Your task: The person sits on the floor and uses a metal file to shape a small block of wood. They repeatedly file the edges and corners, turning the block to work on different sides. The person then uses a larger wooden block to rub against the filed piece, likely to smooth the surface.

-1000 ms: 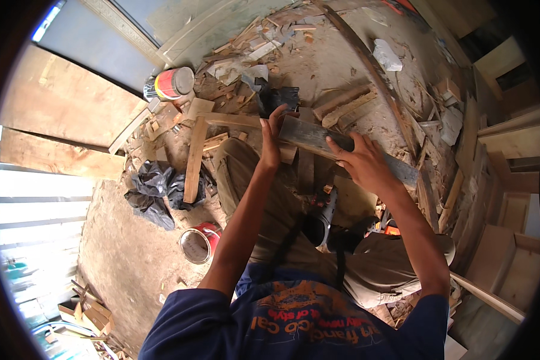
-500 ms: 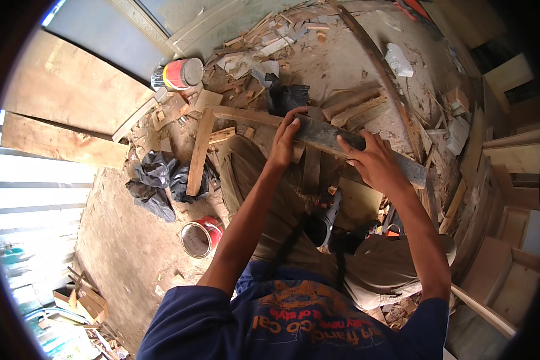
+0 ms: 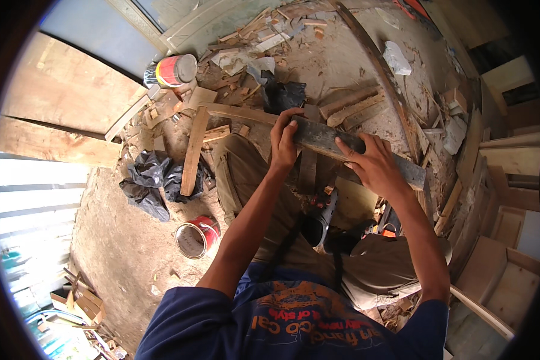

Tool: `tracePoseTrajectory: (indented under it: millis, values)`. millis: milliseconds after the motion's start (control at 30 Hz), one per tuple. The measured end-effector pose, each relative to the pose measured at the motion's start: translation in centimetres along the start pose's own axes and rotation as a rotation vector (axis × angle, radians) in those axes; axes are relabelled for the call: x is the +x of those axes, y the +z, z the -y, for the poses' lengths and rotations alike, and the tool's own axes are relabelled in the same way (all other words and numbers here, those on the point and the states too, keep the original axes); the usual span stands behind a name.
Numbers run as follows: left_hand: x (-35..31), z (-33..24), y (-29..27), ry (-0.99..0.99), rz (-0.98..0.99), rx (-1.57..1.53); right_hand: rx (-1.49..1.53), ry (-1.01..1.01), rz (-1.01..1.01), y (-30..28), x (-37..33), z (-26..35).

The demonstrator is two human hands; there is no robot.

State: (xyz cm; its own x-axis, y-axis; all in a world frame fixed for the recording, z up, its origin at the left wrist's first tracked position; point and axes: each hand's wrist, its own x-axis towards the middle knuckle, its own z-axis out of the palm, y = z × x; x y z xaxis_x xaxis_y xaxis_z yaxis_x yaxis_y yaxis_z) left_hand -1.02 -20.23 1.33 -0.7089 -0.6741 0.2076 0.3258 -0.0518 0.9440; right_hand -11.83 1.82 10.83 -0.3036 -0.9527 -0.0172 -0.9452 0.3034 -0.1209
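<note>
A long, thick board [image 3: 324, 137], dark grey on its upper face and browner along its near edge, slants across in front of me from upper left to lower right. My left hand [image 3: 284, 143] is closed around its left end, with the thumb at the corner. Farther along, my right hand [image 3: 373, 163] grips it with the thumb on top and the fingers over the far edge. Behind my left hand runs a pale wooden strip [image 3: 240, 113], joined at its left end to another strip [image 3: 194, 153] in a corner. My left hand hides where it meets the board.
An open red can [image 3: 197, 237] and black plastic sheeting [image 3: 147, 183] lie left of my legs. A larger paint bucket [image 3: 173, 70] rests on its side at the back left. Wood scraps [image 3: 354, 107] and a long beam [image 3: 378, 63] litter the floor ahead.
My view has shifted slightly, so the floor things sit a little farther left. Both hands keep their hold on the dark board, which stays almost in place.
</note>
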Motion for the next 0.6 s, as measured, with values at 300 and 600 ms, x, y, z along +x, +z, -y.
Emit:
tracePoseTrajectory:
  millis: [300, 600]
  values:
    - [-0.2, 1.1, -0.5, -0.018, -0.035, -0.041, 0.526, 0.083, -0.743, 6.2, -4.4, 5.3]
    - [0.1, 0.7, 0.0, -0.015, -0.046, -0.058, 1.711, 1.233, -0.715, 16.1, -10.6, 1.4]
